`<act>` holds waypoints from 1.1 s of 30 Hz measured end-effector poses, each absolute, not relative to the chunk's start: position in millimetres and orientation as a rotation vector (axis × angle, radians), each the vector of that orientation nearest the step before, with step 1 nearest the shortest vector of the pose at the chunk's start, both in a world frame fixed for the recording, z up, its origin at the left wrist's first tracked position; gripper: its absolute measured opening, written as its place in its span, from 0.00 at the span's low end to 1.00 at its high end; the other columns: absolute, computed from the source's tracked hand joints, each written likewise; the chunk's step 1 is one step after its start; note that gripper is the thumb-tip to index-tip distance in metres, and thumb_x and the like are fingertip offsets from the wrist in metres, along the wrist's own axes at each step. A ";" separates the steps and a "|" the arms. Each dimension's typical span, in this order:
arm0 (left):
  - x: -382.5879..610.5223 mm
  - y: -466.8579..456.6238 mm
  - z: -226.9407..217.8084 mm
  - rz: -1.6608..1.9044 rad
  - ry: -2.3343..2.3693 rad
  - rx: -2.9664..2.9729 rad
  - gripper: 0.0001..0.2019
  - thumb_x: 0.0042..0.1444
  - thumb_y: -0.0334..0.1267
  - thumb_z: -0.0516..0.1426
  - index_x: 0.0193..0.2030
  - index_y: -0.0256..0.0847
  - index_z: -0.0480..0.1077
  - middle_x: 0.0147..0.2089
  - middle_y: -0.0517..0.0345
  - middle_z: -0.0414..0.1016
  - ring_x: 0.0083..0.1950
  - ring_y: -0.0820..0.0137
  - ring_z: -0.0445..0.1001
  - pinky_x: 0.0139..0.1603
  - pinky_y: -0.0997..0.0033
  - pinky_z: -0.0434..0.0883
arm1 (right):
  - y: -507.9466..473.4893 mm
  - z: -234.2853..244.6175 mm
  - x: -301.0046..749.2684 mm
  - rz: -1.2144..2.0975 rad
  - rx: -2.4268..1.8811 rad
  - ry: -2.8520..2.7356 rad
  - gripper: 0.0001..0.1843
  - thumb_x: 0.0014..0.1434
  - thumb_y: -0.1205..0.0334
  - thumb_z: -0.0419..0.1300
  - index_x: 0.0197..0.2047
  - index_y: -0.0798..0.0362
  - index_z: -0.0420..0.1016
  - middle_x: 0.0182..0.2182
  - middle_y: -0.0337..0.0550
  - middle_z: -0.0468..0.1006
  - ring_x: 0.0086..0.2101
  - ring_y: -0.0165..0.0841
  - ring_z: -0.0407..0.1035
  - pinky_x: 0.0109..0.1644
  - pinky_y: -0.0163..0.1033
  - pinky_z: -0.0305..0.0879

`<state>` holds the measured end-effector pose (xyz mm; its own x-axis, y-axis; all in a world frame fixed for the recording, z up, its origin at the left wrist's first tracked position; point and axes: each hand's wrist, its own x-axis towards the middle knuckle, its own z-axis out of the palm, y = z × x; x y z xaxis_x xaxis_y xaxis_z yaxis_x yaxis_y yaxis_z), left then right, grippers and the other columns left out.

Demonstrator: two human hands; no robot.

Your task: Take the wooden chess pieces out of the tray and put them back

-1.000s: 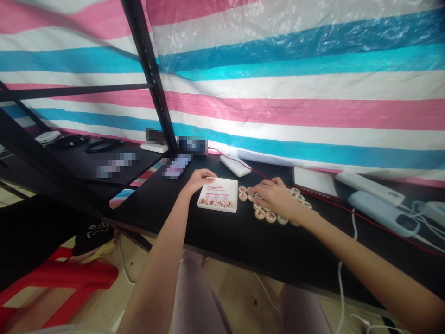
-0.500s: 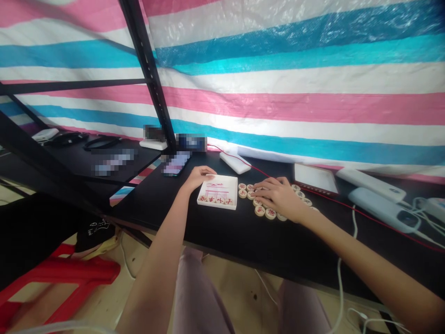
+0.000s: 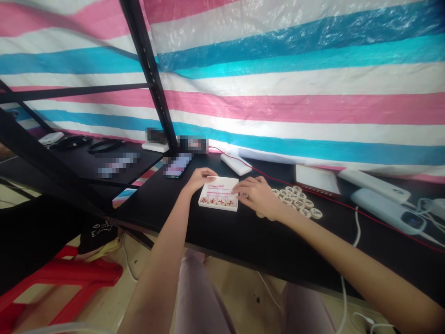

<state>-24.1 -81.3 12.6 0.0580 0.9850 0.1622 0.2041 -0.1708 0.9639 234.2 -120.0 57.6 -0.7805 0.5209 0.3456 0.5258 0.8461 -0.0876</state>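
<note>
A shallow white box (image 3: 219, 189) with a red printed pattern lies on the black table (image 3: 222, 236). Along its near side sits a row of round wooden chess pieces (image 3: 215, 201) with red characters. My left hand (image 3: 199, 177) grips the box's far left corner, fingers curled on the rim. My right hand (image 3: 253, 195) is at the box's right edge, its fingers bent and pinched together over the rim; what they hold is hidden. Several loose chess pieces (image 3: 299, 202) lie in a cluster just right of that hand.
A phone (image 3: 177, 165), a white power bank (image 3: 235, 163), a red cable (image 3: 365, 214), a white flat pad (image 3: 315, 180) and two long power banks (image 3: 385, 204) lie on the table. A black frame post (image 3: 149, 74) rises at the left. A red stool (image 3: 69, 278) stands below left.
My right hand has left the loose pieces and moved left to the box's right edge, uncovering the cluster. My left hand stays on the box's corner.
</note>
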 end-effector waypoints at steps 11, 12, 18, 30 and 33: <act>-25.6 -79.9 10.8 1.191 1.230 1.505 0.13 0.38 0.37 0.66 0.32 0.34 0.75 0.35 0.50 0.78 0.37 0.65 0.75 0.38 0.67 0.70 | -114.2 68.9 201.8 0.060 -0.802 -2.881 0.12 0.59 0.55 0.57 0.45 0.48 0.76 0.44 0.42 0.78 0.44 0.37 0.65 0.43 0.42 0.45; -25.6 -79.9 10.7 1.191 1.230 1.507 0.13 0.38 0.37 0.66 0.32 0.34 0.75 0.36 0.50 0.78 0.37 0.65 0.75 0.38 0.67 0.70 | -113.1 69.9 203.8 0.072 -0.827 -2.894 0.11 0.59 0.55 0.58 0.42 0.48 0.77 0.43 0.42 0.78 0.44 0.37 0.65 0.43 0.42 0.45; -23.8 -82.4 14.7 1.184 1.227 1.508 0.14 0.37 0.38 0.66 0.32 0.34 0.74 0.35 0.50 0.78 0.37 0.64 0.75 0.39 0.66 0.69 | -110.3 74.8 205.6 0.205 -0.856 -2.981 0.08 0.57 0.58 0.59 0.36 0.48 0.79 0.39 0.41 0.79 0.45 0.37 0.65 0.43 0.42 0.45; -23.8 -81.7 15.3 1.154 1.224 1.523 0.14 0.38 0.37 0.66 0.34 0.35 0.74 0.36 0.50 0.78 0.38 0.65 0.75 0.40 0.67 0.69 | -99.8 84.2 209.7 0.510 -0.750 -3.009 0.07 0.54 0.57 0.61 0.33 0.51 0.77 0.34 0.41 0.78 0.40 0.36 0.68 0.47 0.42 0.48; -23.6 -81.5 15.5 1.151 1.225 1.527 0.14 0.38 0.37 0.66 0.34 0.35 0.74 0.37 0.50 0.78 0.38 0.65 0.75 0.40 0.66 0.69 | -100.4 86.8 211.9 0.538 -0.699 -2.933 0.05 0.52 0.58 0.62 0.31 0.51 0.76 0.32 0.38 0.78 0.37 0.33 0.69 0.47 0.42 0.49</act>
